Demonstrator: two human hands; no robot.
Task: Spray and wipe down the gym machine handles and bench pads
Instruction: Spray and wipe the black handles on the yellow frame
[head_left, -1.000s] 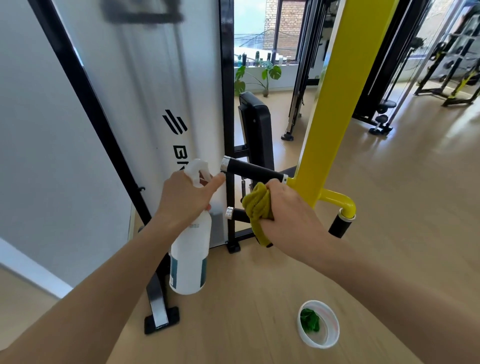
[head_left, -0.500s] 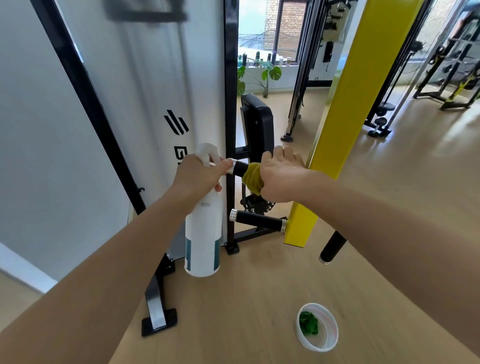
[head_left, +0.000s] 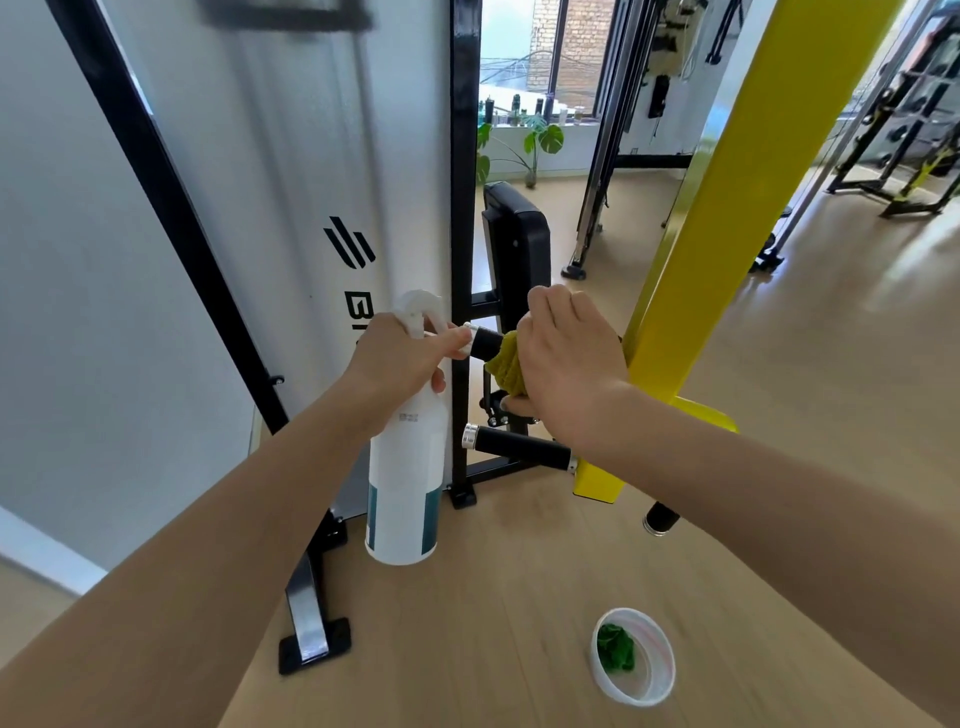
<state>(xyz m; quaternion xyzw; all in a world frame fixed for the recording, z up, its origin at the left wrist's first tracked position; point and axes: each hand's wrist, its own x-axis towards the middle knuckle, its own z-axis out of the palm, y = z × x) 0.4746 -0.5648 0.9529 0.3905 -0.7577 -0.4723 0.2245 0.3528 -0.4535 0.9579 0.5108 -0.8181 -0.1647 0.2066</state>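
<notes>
My left hand (head_left: 402, 364) grips the neck of a white spray bottle (head_left: 408, 467) with a teal label, a finger by the trigger. My right hand (head_left: 566, 364) holds a yellow-green cloth (head_left: 506, 366) wrapped round the upper black handle (head_left: 485, 343) of the machine. Only the handle's silver-capped tip shows left of the cloth. A second black handle (head_left: 519, 449) juts out lower down from the yellow arm (head_left: 727, 208). A black back pad (head_left: 514, 244) stands upright behind the handles.
A white bowl (head_left: 660, 686) with a green cloth (head_left: 615, 649) inside sits on the wooden floor at lower right. The machine's white shroud (head_left: 291, 156) and black frame (head_left: 462, 208) fill the left. Other gym racks (head_left: 904, 145) stand far right; a potted plant (head_left: 535, 143) is by the window.
My right hand slid the cloth from the yellow-arm end of the upper handle toward its tip and now grips it. The spray bottle rose slightly. The view moved closer.
</notes>
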